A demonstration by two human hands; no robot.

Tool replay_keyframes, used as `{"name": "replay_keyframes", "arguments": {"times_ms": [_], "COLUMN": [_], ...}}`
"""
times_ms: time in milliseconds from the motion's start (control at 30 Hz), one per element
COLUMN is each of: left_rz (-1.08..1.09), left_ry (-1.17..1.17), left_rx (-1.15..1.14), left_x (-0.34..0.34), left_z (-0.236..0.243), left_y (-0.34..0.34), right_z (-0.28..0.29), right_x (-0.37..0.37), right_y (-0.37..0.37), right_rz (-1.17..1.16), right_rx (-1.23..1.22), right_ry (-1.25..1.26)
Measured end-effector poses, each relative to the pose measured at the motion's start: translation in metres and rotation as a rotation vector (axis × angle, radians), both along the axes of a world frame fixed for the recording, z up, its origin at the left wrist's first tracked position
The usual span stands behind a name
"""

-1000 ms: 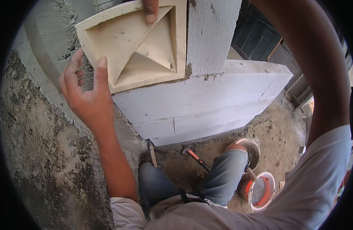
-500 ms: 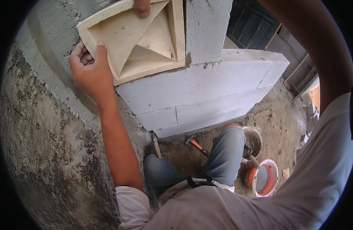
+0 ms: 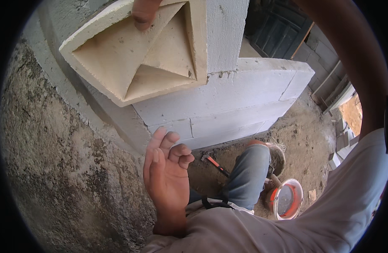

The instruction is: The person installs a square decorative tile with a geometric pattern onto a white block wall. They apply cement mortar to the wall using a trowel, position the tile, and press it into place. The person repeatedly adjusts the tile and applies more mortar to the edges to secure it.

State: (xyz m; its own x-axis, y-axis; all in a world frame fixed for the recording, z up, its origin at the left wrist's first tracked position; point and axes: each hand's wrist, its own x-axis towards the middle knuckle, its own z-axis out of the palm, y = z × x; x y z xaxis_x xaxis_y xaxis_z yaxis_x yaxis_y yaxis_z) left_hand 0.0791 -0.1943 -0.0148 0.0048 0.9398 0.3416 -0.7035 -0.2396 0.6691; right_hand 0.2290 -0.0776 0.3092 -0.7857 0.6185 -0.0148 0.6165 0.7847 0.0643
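Observation:
A cream ventilation block (image 3: 118, 44) with triangular recesses sits on the white block wall (image 3: 223, 97), beside an upright pale block (image 3: 221, 33). My right hand (image 3: 144, 14) grips its top edge with a finger over the face; the rest of that hand is out of sight beyond the upper border. Below the cream block, in front of the wall, my left hand (image 3: 166, 173) is raised palm up, fingers loosely bent and apart, holding nothing.
A rough, stained wall (image 3: 55, 160) runs down the left. On the dirt floor lie a hammer (image 3: 217, 164) with orange-and-black handle, a bucket (image 3: 277, 158) and another bucket with red interior (image 3: 286, 198) near my right knee. A dark door (image 3: 272, 33) and grey blocks stand behind.
My left hand has let go of the cream block's left edge and dropped down and rightward. The cream block's left side appears further left and lower, while my right hand stays on its top.

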Motion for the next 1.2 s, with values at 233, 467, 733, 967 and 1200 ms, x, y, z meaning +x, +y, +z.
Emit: {"name": "replay_keyframes", "arguments": {"times_ms": [233, 467, 733, 967, 1200], "left_rz": [-0.596, -0.645, -0.568, -0.33, -0.163], "left_ry": [-0.827, -0.596, -0.289, 0.306, 0.306], "left_rx": [-0.323, -0.519, -0.745, -1.321, -1.159], "left_x": [-0.02, -0.015, 0.035, 0.06, 0.031], "left_z": [0.065, -0.06, -0.151, -0.229, -0.26], "left_y": [-0.042, -0.054, -0.052, -0.033, -0.018], "right_z": [-0.055, -0.229, -0.409, -0.493, -0.503], "right_x": [0.009, 0.026, 0.057, 0.061, 0.065], "right_y": [-0.08, -0.127, -0.145, -0.164, -0.172], "right_rz": [0.092, 0.001, -0.404, -0.608, -0.843], "right_rx": [0.361, 0.347, 0.224, 0.078, -0.16], "right_ry": [0.057, 0.168, 0.227, 0.327, 0.428]}}
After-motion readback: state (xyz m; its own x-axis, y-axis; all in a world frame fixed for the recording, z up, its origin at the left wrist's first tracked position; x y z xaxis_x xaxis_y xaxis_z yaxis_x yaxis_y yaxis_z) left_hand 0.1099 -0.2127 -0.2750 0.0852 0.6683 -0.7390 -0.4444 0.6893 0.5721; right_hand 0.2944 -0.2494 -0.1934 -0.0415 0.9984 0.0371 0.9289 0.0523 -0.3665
